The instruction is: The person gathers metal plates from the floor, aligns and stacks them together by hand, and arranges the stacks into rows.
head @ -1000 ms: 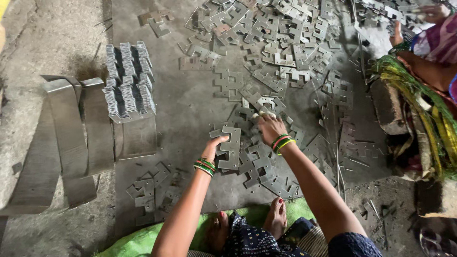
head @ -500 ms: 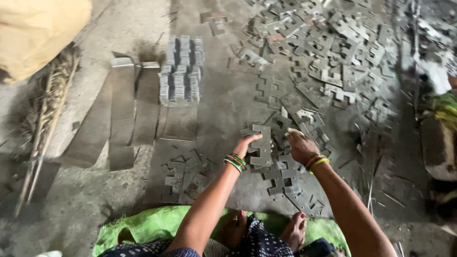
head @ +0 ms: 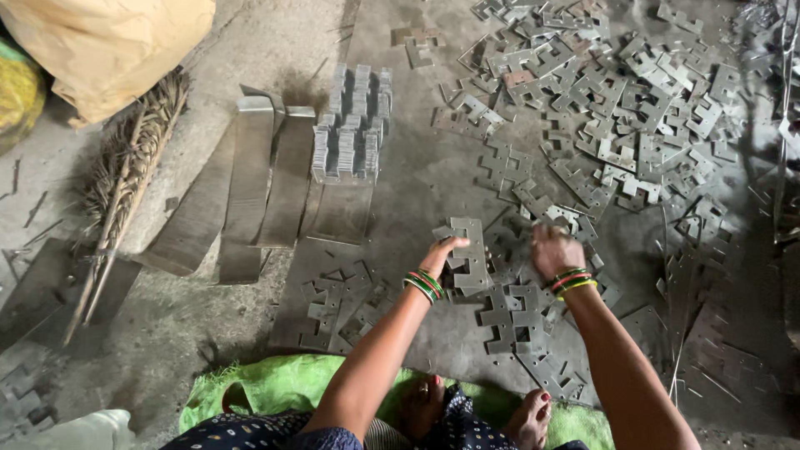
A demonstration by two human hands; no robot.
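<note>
So the person sits on a green cloth (head: 275, 387) on the concrete floor (head: 242, 50), bare feet tucked in, both arms stretched forward over a spread of flat stamped metal pieces.

The left hand (head: 439, 254) has its fingers curled lightly on the near-left edge of a small stack of notched plates (head: 469, 250). It looks more like steadying or pinching the stack's edge than a full grab. The stack's long axis runs straight away from the person, and it lies just past that hand's fingertips, a touch to the right.

The right hand (head: 554, 250) is a bit blurred. Its fingers look bunched downward over the loose plates beside the stack, but I honestly can't tell if it has hold of one. It's just to the right of the stack, not touching it as far as I can see, so the left hand is the closer one.

Further off: a big scattered heap of the same pieces (head: 617, 92) toward the far right, a neat upright bundle of stacked plates (head: 352, 125) far left of the hands, long bent metal strips (head: 250, 183) next to that, and a twig broom (head: 125, 183) lying by a tan sack (head: 108, 42).
</note>
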